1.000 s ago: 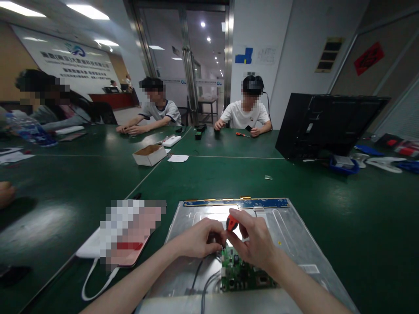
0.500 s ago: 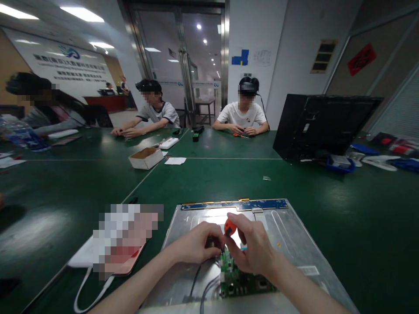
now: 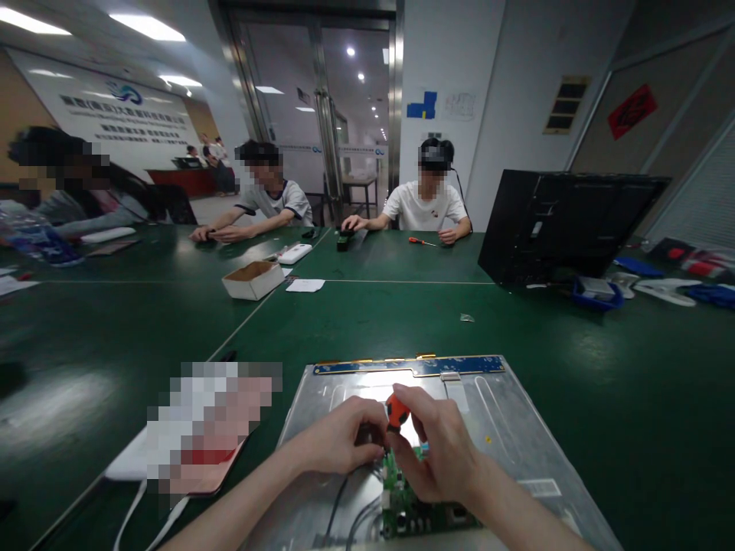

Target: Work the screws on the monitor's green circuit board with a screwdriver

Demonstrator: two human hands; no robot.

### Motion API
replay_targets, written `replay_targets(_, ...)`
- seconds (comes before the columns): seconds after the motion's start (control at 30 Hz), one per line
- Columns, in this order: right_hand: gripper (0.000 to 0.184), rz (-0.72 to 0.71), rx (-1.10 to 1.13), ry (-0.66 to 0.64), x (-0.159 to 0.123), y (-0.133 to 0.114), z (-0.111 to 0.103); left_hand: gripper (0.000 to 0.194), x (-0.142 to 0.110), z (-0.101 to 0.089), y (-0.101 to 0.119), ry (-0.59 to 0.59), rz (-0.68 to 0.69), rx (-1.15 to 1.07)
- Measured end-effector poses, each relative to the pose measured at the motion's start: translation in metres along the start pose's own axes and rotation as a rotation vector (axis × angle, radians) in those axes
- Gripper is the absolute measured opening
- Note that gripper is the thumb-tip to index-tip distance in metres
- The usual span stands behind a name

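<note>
My right hand [image 3: 445,444] pinches the orange and black handle of a screwdriver [image 3: 397,412], which stands roughly upright at the corner of a green circuit board [image 3: 396,501]. Close against it, my left hand [image 3: 338,436] has thumb and fingers pressed together near the screwdriver's lower end; what they hold is hidden. The board lies on a silvery metal panel [image 3: 517,436] with a blue circuit strip [image 3: 402,368] along its far edge. Dark cables [image 3: 338,509] run from beside the board towards me. The screwdriver's tip is concealed by my fingers.
Left of the panel lie a partly blurred pink device [image 3: 215,482] and a white one, with white cables. Farther off are an open white box [image 3: 253,282], paper [image 3: 305,285] and a black monitor [image 3: 563,226]. Several people sit around the green table [image 3: 390,317].
Both my hands stay at the board's corner, and the screwdriver handle has tilted slightly. Across the table, a person in white has reached towards a small dark object.
</note>
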State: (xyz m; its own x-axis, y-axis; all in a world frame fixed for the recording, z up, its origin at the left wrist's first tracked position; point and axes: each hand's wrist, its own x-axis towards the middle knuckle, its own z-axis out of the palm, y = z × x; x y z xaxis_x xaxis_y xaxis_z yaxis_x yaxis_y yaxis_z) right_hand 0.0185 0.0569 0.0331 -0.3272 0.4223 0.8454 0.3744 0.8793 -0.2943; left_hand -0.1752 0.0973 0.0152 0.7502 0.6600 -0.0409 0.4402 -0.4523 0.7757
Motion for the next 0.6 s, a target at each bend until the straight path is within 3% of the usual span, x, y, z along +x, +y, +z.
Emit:
replay_targets(0.33, 0.038, -0.007, -0.091, 0.036, -0.0006, 0.0003, 0.0033, 0.011, 0.0024, -0.0015, -0.0013, -0.025, 0.065, -0.015)
replay_targets(0.6, 0.044, -0.008, -0.044, 0.005, -0.0004, -0.0001, 0.0014, 0.015, 0.0014, 0.0, -0.0028, -0.01, 0.048, 0.007)
